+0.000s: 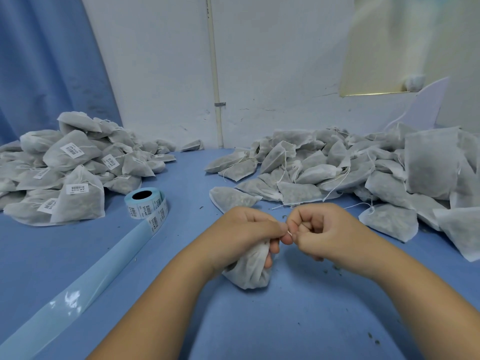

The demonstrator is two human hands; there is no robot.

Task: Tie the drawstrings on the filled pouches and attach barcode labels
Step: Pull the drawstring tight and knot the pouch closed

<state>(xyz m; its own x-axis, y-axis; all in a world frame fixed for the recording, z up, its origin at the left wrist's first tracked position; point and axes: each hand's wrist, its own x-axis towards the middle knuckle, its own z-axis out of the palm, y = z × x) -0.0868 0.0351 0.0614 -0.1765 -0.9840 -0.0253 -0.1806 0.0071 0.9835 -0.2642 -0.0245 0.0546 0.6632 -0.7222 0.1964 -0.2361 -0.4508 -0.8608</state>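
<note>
White gauze pouches with barcode labels (65, 167) heaped at 9 o'clock, finished stock kept apart. Nearby, pale-blue label roll (145, 203) within reach. Centre: left hand (246, 229) grips filled white mesh pouch (249, 274) by its neck, steadying it on the table; right hand (324, 229) pinches thin white drawstring (289, 233), probably cinching. Unlabelled pouch pile (363, 172) at 2 o'clock.

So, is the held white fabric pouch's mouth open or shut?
Shut: the left hand grips the white fabric pouch by its gathered neck; the right hand pinches the drawstring. Knot: cannot tell.
</note>
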